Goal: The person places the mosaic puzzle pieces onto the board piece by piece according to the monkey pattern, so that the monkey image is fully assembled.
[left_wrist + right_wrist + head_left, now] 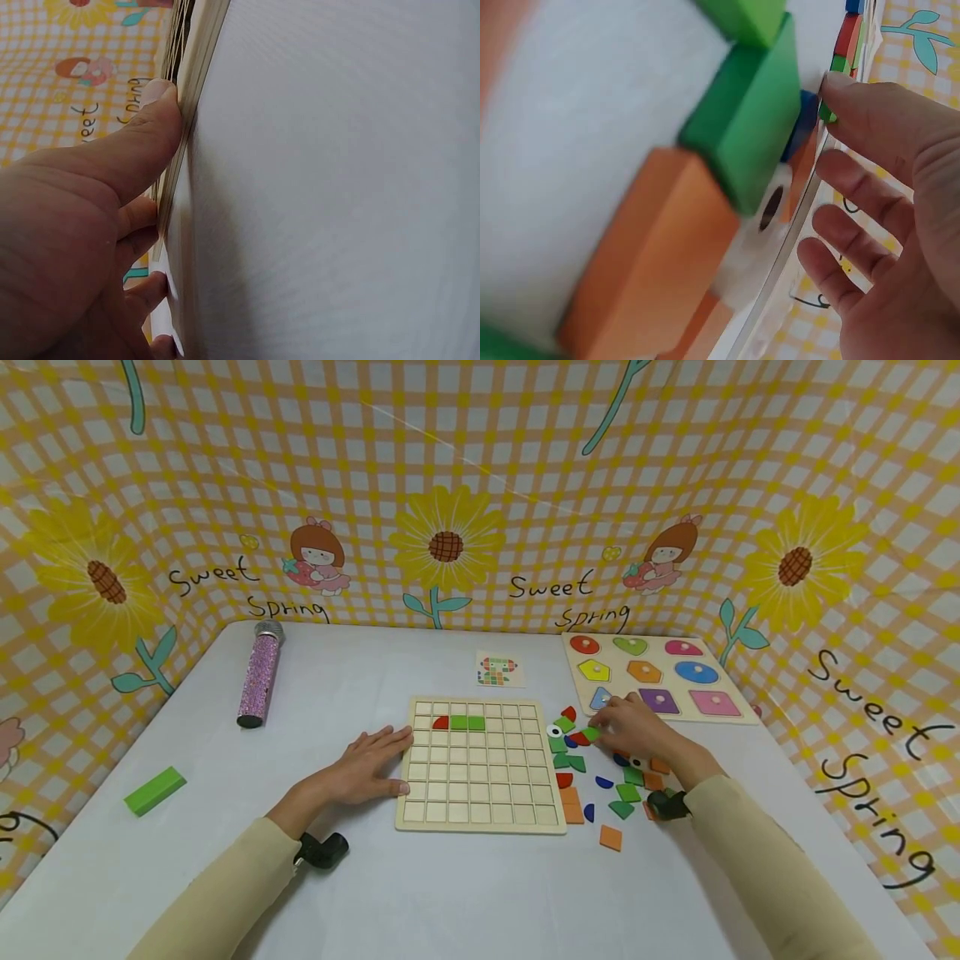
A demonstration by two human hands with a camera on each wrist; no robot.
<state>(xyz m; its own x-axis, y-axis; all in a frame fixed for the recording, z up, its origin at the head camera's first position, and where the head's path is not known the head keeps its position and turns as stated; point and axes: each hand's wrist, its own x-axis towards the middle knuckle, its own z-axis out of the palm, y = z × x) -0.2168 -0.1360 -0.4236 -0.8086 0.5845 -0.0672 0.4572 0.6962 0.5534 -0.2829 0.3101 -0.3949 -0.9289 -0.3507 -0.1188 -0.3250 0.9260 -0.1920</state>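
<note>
A wooden grid board (480,823) lies flat, with a red quarter-round piece (442,723) and two green squares (468,723) in its second row from the back. My left hand (369,768) rests at the board's left edge, fingers spread; in the left wrist view its thumb (154,112) presses the wooden rim. Right of the board, my right hand (633,727) pinches a small green piece (592,734) over the loose pieces. The right wrist view shows that thumb (855,97) at green, the other fingers apart. The held piece's full shape is hidden.
Loose orange (611,837), green, red and blue pieces lie right of the board. Behind it is a pattern card (517,680). A knobbed shape puzzle (622,693) stands back right, a glittery microphone (260,681) back left, and a green block (155,791) left.
</note>
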